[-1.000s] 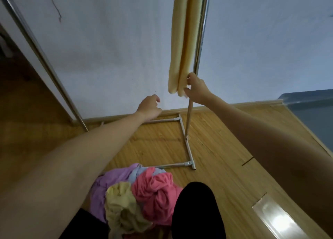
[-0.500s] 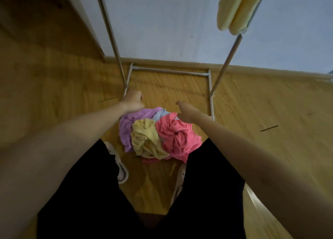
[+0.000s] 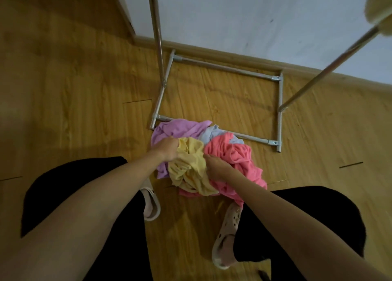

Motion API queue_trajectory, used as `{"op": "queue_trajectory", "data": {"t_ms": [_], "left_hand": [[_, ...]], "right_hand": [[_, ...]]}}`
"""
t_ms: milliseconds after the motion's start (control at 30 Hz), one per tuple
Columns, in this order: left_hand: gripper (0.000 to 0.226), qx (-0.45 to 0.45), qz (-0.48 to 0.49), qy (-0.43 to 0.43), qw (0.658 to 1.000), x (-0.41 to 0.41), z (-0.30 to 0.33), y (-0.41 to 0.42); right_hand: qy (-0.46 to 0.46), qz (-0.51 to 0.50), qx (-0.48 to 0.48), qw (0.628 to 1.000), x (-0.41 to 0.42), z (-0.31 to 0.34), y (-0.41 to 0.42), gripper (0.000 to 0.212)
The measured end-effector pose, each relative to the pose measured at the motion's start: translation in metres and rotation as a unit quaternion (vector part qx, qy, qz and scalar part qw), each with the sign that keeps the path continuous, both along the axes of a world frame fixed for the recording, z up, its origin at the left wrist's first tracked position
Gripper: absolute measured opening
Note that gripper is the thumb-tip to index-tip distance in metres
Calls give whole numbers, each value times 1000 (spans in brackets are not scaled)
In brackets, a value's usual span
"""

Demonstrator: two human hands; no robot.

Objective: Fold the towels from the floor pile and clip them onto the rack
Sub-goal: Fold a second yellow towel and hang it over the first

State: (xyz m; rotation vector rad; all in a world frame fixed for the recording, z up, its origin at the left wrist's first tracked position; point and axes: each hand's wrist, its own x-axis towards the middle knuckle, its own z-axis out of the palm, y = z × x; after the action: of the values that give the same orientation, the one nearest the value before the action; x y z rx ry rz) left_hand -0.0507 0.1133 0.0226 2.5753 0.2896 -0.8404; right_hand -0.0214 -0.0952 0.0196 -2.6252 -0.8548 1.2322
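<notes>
No legible text, label, brand, number or sign on any surface. Checked: towels (image 3: 212,153), rack (image 3: 280,94), sandals (image 3: 228,234), floor (image 3: 84,90), wall (image 3: 233,15); all plain.

Bare forearms, no sleeves; left hand (image 3: 167,151) and right hand (image 3: 216,167) bare, without rings. Black shorts (image 3: 70,187). Pale slide sandal (image 3: 151,204) on one foot, perforated clog (image 3: 227,236) on the other.
</notes>
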Motion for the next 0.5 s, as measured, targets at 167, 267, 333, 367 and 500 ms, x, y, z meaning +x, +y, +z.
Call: {"op": "queue_trajectory", "data": {"t_ms": [167, 267, 333, 367, 500], "left_hand": [[6, -41, 0, 64, 997, 12, -48, -2], [30, -61, -8, 92, 994, 13, -75, -2], [45, -65, -30, 111, 991, 12, -88, -2], [50, -66, -41, 120, 990, 11, -95, -2], [56, -37, -117, 111, 986, 10, -106, 1]], "right_hand": [[33, 6, 0, 999, 7, -33, 20, 64], [66, -1, 22, 998, 10, -51, 33, 73], [90, -22, 21, 995, 9, -63, 39, 76], [100, -34, 17, 994, 8, -68, 40, 76], [101, -75, 18, 992, 2, -85, 44, 59]]}}
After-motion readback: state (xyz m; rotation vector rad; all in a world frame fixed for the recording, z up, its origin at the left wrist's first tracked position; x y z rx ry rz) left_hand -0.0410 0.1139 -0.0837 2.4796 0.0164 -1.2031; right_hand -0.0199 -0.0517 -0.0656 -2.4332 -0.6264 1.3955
